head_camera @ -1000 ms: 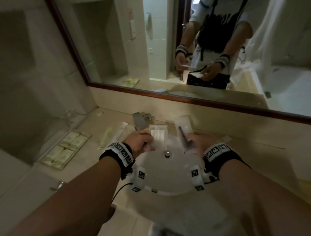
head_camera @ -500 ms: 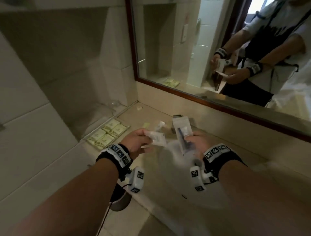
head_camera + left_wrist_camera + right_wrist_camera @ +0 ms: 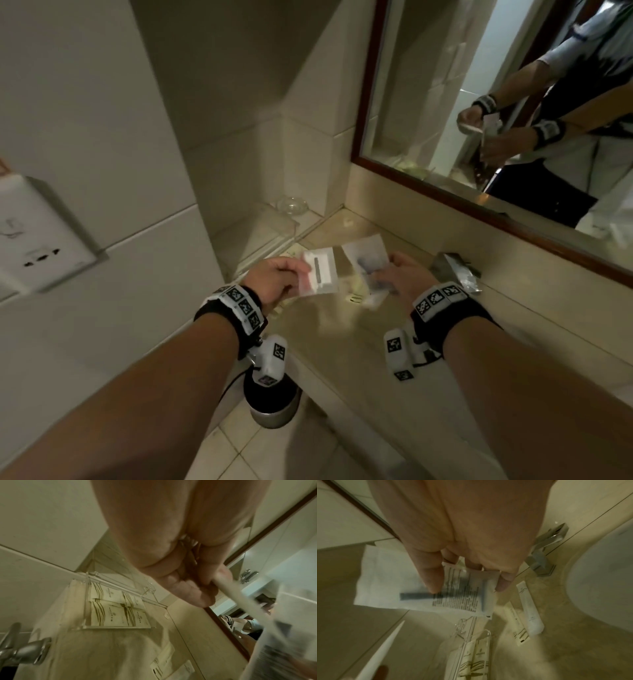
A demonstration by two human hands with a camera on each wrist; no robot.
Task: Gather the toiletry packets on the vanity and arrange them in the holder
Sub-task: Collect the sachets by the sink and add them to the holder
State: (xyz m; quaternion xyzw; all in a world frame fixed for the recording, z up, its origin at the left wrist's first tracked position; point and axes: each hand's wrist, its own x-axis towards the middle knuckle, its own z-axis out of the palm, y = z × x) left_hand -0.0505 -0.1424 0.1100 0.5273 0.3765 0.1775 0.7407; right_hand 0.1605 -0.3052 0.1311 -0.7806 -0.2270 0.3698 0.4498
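My left hand [image 3: 277,277] pinches a flat white packet [image 3: 318,274] with a dark bar; its edge shows in the left wrist view [image 3: 240,595]. My right hand [image 3: 399,277] holds a clear razor packet [image 3: 368,265], and its fingers [image 3: 435,580] curl over the printed side [image 3: 440,596]. Both packets hang above the vanity top [image 3: 329,329], just right of the clear holder [image 3: 274,226] in the corner. Several cream packets [image 3: 116,609] lie in the holder [image 3: 471,654]. Loose packets [image 3: 530,608] lie on the vanity beside it.
A chrome faucet [image 3: 455,270] stands to the right, with the sink basin [image 3: 607,574] beyond it. The framed mirror [image 3: 479,212] runs along the back wall. A glass dish [image 3: 291,205] sits behind the holder. A bin [image 3: 270,397] stands under the vanity edge.
Both hands have carried their packets left, from over the sink to the vanity corner by the holder. The head view swung left with them.
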